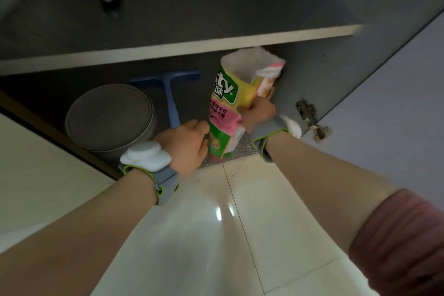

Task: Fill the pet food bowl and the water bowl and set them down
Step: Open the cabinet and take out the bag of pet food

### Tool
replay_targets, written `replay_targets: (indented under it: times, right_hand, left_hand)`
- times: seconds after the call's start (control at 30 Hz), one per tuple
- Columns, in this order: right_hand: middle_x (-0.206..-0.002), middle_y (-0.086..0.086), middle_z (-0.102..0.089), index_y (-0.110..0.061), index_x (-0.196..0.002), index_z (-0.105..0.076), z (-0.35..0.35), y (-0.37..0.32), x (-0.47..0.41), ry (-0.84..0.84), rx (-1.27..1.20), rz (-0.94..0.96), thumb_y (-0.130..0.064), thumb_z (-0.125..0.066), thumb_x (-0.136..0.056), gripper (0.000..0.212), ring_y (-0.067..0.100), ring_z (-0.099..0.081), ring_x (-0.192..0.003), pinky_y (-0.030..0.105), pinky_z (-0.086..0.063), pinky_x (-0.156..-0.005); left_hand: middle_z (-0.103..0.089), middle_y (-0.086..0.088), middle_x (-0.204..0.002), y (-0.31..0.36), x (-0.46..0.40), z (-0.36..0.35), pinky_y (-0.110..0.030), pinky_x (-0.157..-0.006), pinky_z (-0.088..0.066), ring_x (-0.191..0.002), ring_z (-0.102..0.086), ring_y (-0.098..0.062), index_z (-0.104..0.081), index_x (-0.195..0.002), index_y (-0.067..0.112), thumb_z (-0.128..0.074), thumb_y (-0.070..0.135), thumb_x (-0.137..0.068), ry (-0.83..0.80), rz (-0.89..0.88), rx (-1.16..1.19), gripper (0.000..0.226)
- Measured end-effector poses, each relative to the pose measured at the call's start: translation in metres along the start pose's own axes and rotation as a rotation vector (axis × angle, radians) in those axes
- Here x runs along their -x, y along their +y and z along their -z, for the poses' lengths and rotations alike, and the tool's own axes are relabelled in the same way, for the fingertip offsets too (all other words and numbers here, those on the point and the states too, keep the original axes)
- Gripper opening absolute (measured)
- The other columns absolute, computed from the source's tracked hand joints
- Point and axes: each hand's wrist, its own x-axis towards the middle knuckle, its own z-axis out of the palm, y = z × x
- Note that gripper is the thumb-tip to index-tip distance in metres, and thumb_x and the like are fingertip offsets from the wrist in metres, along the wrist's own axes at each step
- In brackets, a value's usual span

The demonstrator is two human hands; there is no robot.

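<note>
Glossy printed plastic, green, yellow and pink, makes up the tall open-topped pet food bag (224, 106) that stands upright at the front edge of the low cabinet floor (242, 149), under a pale shelf board (182, 49). Both hands are on it. The right hand (258, 115) has its fingers (245, 108) wrapped round the bag's right edge about mid-height, clenched on the film. The left hand (185, 145) presses against the lower left side, its fingers hidden behind the bag, so I cannot tell how firmly they close.

Left of the left-hand fingers sit a round grey metal pot (109, 116) and a blue plastic squeegee (169, 94), both apart from the bag. To the right of the right-hand fingers hangs the open cabinet door (360, 19) with its metal hinge (311, 118).

Such a bag will likely be soft and crinkly, slippery to pinch, with loose kibble that shifts its weight. Its mouth gapes, so tilting risks a spill. Holding low on the body with one hand and mid-height with the other, kept upright, seems the safest way to lift it. No bowls are in view.
</note>
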Motion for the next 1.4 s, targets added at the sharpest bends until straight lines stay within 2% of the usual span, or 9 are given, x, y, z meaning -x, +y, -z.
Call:
replay_targets:
  times: [0.1, 0.2, 0.4, 0.57, 0.67, 0.97, 1.1, 1.2, 1.4]
  right_hand:
    - [-0.093, 0.025, -0.069, -0.006, -0.083, -0.061, 0.019, -0.005, 0.055, -0.038, -0.157, -0.108, -0.013, -0.055, -0.082, 0.009, 0.041, -0.066, -0.087, 0.053, -0.054, -0.080]
    - [-0.085, 0.025, -0.069, -0.013, -0.070, -0.058, 0.051, -0.018, 0.118, -0.088, -0.311, -0.243, -0.012, -0.057, -0.081, 0.012, 0.042, -0.067, -0.082, 0.055, -0.055, -0.077]
    - [-0.064, 0.012, -0.062, -0.012, -0.067, -0.062, 0.133, -0.093, 0.239, -0.130, -0.598, -0.363, -0.009, -0.065, -0.082, 0.015, 0.019, -0.058, -0.053, 0.026, -0.052, -0.052]
    - [-0.067, 0.011, -0.066, -0.018, -0.053, -0.066, 0.187, -0.159, 0.298, -0.195, -0.545, -0.273, -0.023, -0.067, -0.069, 0.017, 0.024, -0.061, -0.063, 0.045, -0.052, -0.069]
    - [-0.085, 0.022, -0.071, -0.009, -0.075, -0.072, 0.233, -0.219, 0.334, -0.232, -0.631, -0.261, -0.019, -0.070, -0.070, 0.012, 0.036, -0.068, -0.080, 0.051, -0.053, -0.081]
    - [-0.066, -0.005, -0.073, -0.012, -0.079, -0.066, 0.296, -0.331, 0.401, -0.377, -0.935, -0.014, 0.007, -0.054, -0.084, 0.023, 0.010, -0.069, -0.066, 0.028, -0.056, -0.075]
    - [-0.078, 0.000, -0.074, -0.007, -0.090, -0.065, 0.307, -0.372, 0.422, -0.482, -1.039, 0.068, 0.005, -0.052, -0.085, 0.018, 0.012, -0.070, -0.076, 0.023, -0.057, -0.073]
    - [-0.074, -0.006, -0.075, -0.009, -0.088, -0.065, 0.312, -0.401, 0.428, -0.502, -1.002, 0.155, 0.004, -0.055, -0.082, 0.017, 0.007, -0.071, -0.074, 0.017, -0.055, -0.068]
    - [-0.077, -0.006, -0.071, -0.018, -0.077, -0.068, 0.305, -0.449, 0.425, -0.502, -0.847, 0.239, 0.003, -0.057, -0.084, 0.024, 0.006, -0.068, -0.076, 0.016, -0.052, -0.074]
  left_hand:
    - [-0.058, -0.010, -0.113, 0.029, 0.035, 0.035, -0.045, -0.074, -0.052, -0.094, -0.061, -0.037, -0.050, -0.113, 0.013, -0.032, 0.040, -0.083, -0.006, 0.013, 0.035, 0.044]
    - [-0.051, -0.007, -0.123, 0.068, 0.077, 0.069, -0.042, -0.077, -0.050, -0.104, -0.058, -0.034, -0.044, -0.123, 0.018, -0.046, 0.037, -0.085, -0.160, 0.081, 0.052, 0.042]
    - [-0.036, -0.010, -0.140, 0.122, 0.137, 0.149, -0.039, -0.090, -0.045, -0.117, -0.048, -0.033, -0.017, -0.142, 0.014, -0.061, 0.050, -0.073, -0.275, -0.013, 0.084, 0.089]
    - [-0.023, -0.008, -0.147, 0.140, 0.166, 0.233, -0.040, -0.098, -0.039, -0.125, -0.038, -0.030, -0.002, -0.144, 0.014, -0.063, 0.053, -0.073, -0.322, 0.038, 0.067, 0.101]
    - [-0.024, -0.007, -0.147, 0.146, 0.187, 0.297, -0.045, -0.100, -0.040, -0.127, -0.037, -0.031, -0.003, -0.144, 0.021, -0.069, 0.054, -0.066, -0.260, 0.018, 0.200, 0.108]
    - [-0.048, 0.010, -0.129, 0.174, 0.231, 0.441, -0.025, -0.098, -0.040, -0.115, -0.050, -0.009, -0.015, -0.140, 0.034, -0.074, 0.050, -0.042, -0.040, 0.115, 0.813, 0.115]
    - [-0.044, 0.033, -0.126, 0.165, 0.239, 0.487, -0.010, -0.097, -0.037, -0.116, -0.043, 0.013, -0.002, -0.126, 0.063, -0.082, 0.034, -0.049, 0.018, 0.035, 0.796, 0.115]
    - [-0.041, 0.003, -0.138, 0.153, 0.240, 0.515, -0.037, -0.102, -0.041, -0.124, -0.045, -0.013, 0.000, -0.135, 0.046, -0.075, 0.055, -0.046, 0.091, 0.131, 0.635, 0.117]
    - [-0.061, 0.000, -0.106, 0.132, 0.237, 0.559, -0.023, -0.067, -0.035, -0.086, -0.057, -0.019, -0.048, -0.113, 0.023, -0.075, 0.040, -0.061, 0.223, 0.199, 0.352, 0.061]
